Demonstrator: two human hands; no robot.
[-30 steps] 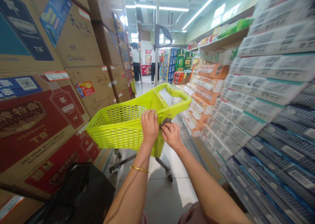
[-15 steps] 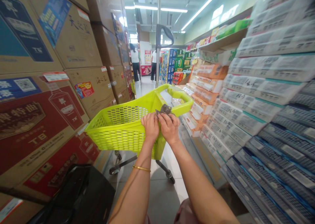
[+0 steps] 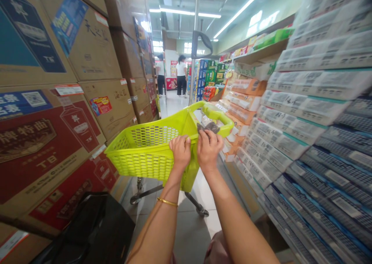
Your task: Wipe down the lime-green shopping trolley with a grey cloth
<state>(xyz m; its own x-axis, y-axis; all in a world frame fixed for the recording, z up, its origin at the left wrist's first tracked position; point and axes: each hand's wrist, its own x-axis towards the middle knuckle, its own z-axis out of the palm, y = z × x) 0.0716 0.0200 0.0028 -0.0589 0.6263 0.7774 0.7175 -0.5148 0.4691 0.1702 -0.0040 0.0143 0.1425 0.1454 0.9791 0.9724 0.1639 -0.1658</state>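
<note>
Trolley (image 3: 142,165), lime green with slotted sides, stands in a shop aisle in the head view, its basket stretching left and its looped handle (image 3: 229,123) at the right end. Two bare hands reach up to it from the bottom of the view.

The left hand (image 3: 180,153), with a gold bracelet (image 3: 167,202) on its wrist, has its fingers curled over the near rim (image 3: 154,148) of the basket, towards the handle end; it holds only that edge. The right hand (image 3: 209,150) is half closed, fingers bent together over a crumpled grey cloth (image 3: 211,127). The cloth lies at the near corner where the rim runs into the handle, bunching out beyond the fingertips. How hard it presses cannot be told.

A second ago the cloth was lower, against the outer side below the handle. Half a second ago it was up at the rim, with the hands close together. Now it sits farther right, nearer the handle, and a strip of green shows between the hands. That seems to shift the cloth's work from the side to the top edge, while the left hand appears to steady the trolley.

Brown and red cartons (image 3: 99,59) are stacked along the left; pale wrapped packs (image 3: 319,78) rise on the right. Farther off stands a person in a white top (image 3: 181,72).
</note>
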